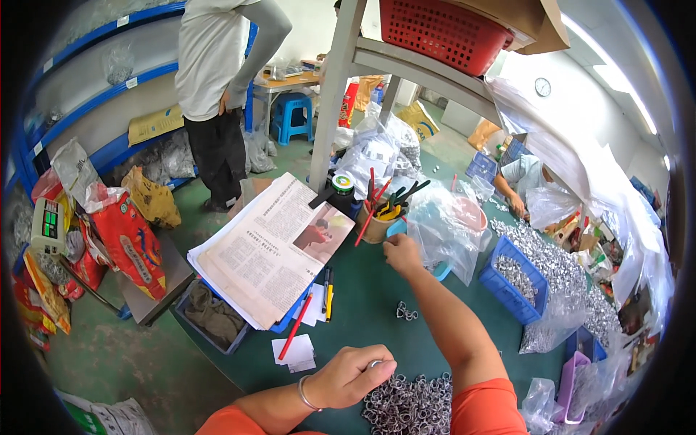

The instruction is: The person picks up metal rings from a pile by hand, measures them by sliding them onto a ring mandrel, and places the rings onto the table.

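Note:
My left hand (354, 374) is closed, thumb over curled fingers, with a small shiny metal piece (375, 364) showing at its top. Beside it lies a pile of small metal clasps (409, 407) on the green tabletop (370, 333). My right hand (402, 254) stretches forward, fingers curled together, near a light blue plastic rim (396, 228) and a clear plastic bag (435, 225). What those fingers hold, if anything, is hidden. Between my arms sit several loose clasps (407, 312). Just beyond the right hand stands a tub of pliers (377, 226) with red and black handles.
Newspapers (268, 254) lie at the left, with a red pen (296, 328) and a yellow marker (329, 301) alongside. A blue basket (513, 279) of metal parts stands right, beside a large heap (558, 268). A co-worker's hand (516, 206) works beyond; another person (217, 94) stands far left.

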### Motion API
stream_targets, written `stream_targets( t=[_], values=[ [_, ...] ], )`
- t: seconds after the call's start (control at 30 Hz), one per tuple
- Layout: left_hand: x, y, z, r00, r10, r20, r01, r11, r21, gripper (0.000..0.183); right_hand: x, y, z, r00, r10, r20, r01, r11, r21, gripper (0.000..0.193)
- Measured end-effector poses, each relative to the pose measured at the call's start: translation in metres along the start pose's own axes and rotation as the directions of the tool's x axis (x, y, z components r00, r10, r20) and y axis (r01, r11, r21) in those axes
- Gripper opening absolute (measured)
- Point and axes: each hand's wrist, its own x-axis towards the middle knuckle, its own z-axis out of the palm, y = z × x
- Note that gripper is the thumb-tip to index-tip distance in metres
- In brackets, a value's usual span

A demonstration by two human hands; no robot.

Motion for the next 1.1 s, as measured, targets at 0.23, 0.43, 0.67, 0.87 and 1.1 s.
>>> stream_targets(
  t=[0.23, 0.43, 0.67, 0.87, 1.1],
  values=[
    [-0.006, -0.008, -0.005, 0.990, 0.139, -0.017, -0.139, 0.990, -0.010, 0.018, 0.003, -0.035, 0.052, 0.954, 0.220, 0.204, -0.294, 0.828, 0.478, 0.029],
    [-0.013, 0.008, -0.001, 0.967, 0.241, -0.082, -0.234, 0.968, 0.087, 0.015, 0.015, -0.034, 0.068, 0.934, 0.236, 0.268, -0.340, 0.816, 0.468, 0.022],
    [-0.012, 0.004, -0.003, 0.963, 0.267, -0.028, -0.264, 0.961, 0.082, 0.013, 0.019, -0.075, 0.033, 0.986, 0.081, 0.143, -0.144, 0.843, 0.518, 0.015],
    [-0.011, 0.005, -0.003, 0.952, 0.306, -0.003, -0.304, 0.949, 0.086, 0.013, 0.042, -0.083, 0.012, 0.958, 0.122, 0.258, -0.215, 0.904, 0.371, 0.026],
    [-0.019, -0.025, 0.003, 0.990, 0.134, 0.034, -0.136, 0.989, 0.062, 0.019, 0.040, -0.082, -0.011, 0.937, 0.135, 0.322, -0.156, 0.987, 0.039, 0.036]
  ],
)
